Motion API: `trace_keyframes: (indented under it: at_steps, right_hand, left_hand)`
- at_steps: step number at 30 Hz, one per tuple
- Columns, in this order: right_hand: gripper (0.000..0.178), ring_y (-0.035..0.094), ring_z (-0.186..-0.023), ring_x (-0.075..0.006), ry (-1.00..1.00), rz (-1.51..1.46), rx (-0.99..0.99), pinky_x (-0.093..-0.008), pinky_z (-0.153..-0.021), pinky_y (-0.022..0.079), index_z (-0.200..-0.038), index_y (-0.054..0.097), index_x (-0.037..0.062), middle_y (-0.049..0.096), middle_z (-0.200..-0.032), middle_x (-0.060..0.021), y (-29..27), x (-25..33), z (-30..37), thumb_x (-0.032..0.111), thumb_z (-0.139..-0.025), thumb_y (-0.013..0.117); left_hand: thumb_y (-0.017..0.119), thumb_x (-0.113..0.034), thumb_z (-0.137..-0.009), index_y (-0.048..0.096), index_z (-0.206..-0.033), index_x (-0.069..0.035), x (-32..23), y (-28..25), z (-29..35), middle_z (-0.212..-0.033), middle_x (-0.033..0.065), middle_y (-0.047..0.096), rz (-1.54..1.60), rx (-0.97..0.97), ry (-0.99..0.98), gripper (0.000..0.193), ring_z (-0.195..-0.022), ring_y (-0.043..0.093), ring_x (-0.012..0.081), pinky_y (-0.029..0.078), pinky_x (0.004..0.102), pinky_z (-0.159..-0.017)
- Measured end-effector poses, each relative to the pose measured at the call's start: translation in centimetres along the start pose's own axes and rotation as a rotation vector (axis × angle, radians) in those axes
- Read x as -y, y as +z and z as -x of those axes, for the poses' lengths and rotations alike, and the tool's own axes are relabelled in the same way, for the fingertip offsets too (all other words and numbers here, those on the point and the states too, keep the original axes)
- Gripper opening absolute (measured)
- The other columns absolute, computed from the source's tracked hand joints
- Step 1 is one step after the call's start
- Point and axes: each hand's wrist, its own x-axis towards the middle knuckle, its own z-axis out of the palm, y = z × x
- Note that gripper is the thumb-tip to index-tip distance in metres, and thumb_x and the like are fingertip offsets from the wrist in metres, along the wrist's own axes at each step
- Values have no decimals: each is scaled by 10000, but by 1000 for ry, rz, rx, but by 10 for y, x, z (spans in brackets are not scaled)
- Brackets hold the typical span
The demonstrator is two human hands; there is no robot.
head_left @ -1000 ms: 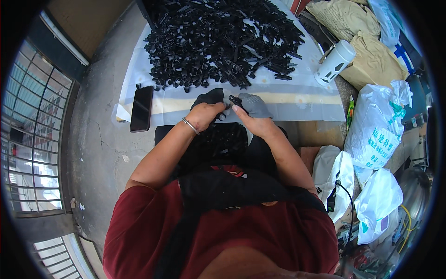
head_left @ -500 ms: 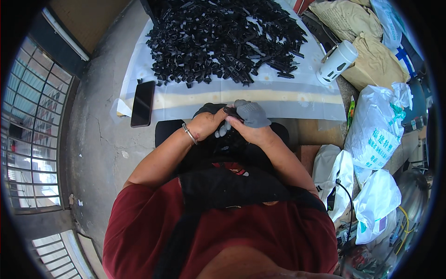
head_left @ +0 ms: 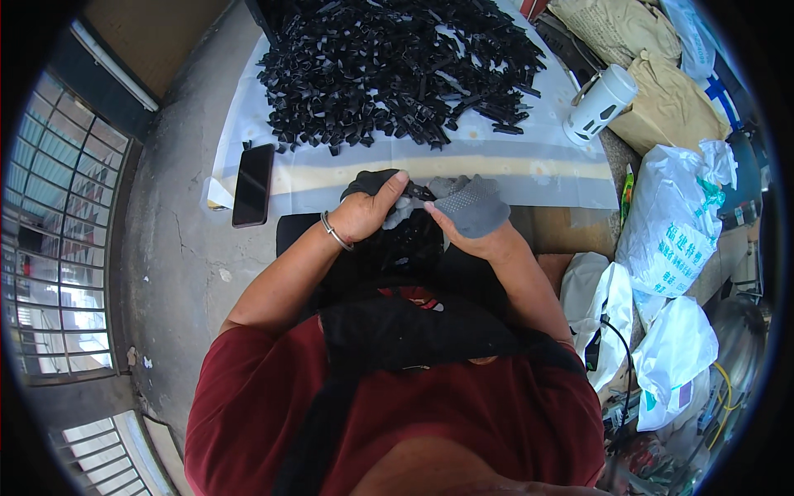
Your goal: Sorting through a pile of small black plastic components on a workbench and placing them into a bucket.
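Just past the table's near edge, above my lap, my two hands meet around a small black plastic piece (head_left: 420, 192). My left hand (head_left: 370, 207), in a dark glove that leaves the thumb bare, is closed on one end of it. The other end lies in the closed fingers of my right hand (head_left: 475, 211), whose glove is grey with a dotted surface and also leaves the thumb bare. My fingers cover much of the piece, so its full shape is hidden. A large heap of similar black plastic pieces (head_left: 372, 78) lies beyond my hands.
The table wears a pale cloth (head_left: 529, 169) under clear plastic. A phone (head_left: 253, 186) lies at its left corner. A white tumbler (head_left: 602, 106) stands at the right. Full white sacks (head_left: 668, 227) and brown bags (head_left: 666, 103) crowd the right side; a barred window (head_left: 62, 231) is at left.
My right hand has shifted right, so the hands are farther apart. More of the black piece shows between them. My left thumb has lifted and points up and away.
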Motion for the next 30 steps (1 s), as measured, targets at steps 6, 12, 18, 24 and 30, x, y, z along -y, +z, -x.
trace_keyframes:
  at_steps: [6, 12, 18, 24, 30]
  right_hand:
    - [231, 565, -838, -280, -1, -173, -41, -366, -733, 446, -937, 594, 47, 607, -893, -92, -2, -4, 3, 210, -775, 624]
    - [217, 571, -791, -286, -89, 39, -38, -377, -696, 453, -925, 607, 54, 611, -884, -107, 2, -1, 0, 217, -781, 602]
    - [191, 582, -757, -301, -49, 15, -4, -412, -679, 452, -859, 618, 43, 620, -834, -118, 44, -2, 6, 217, -794, 577]
    - [290, 548, -838, -349, 172, -47, 264, -427, -744, 430, -914, 597, 41, 598, -873, -160, 30, -38, -20, 300, -835, 494]
    - [221, 556, -866, -337, 295, 223, 187, -436, -733, 444, -876, 609, 87, 595, -917, -153, 32, -96, -73, 268, -802, 505]
  left_hand:
    - [369, -391, -915, 575, -941, 15, -2, -10, -6, -799, 169, 603, -106, 165, 55, 456, -728, 561, 282, 435, 347, -683]
    - [354, -323, -922, 575, -882, 17, 3, 4, -7, -777, 204, 588, -96, 40, 132, 407, -725, 554, 345, 436, 370, -677]
    - [361, -260, -911, 563, -811, 11, 7, 12, -8, -772, 222, 583, -252, 80, 150, 352, -736, 548, 380, 437, 403, -678]
    - [483, -339, -844, 591, -823, -29, 9, -10, -34, -781, 184, 605, -844, 132, 51, 328, -731, 586, 328, 453, 403, -670]
    - [542, -222, -790, 573, -833, -67, 42, 39, -95, -807, 136, 602, -778, -250, 585, 164, -693, 590, 305, 470, 386, -601]
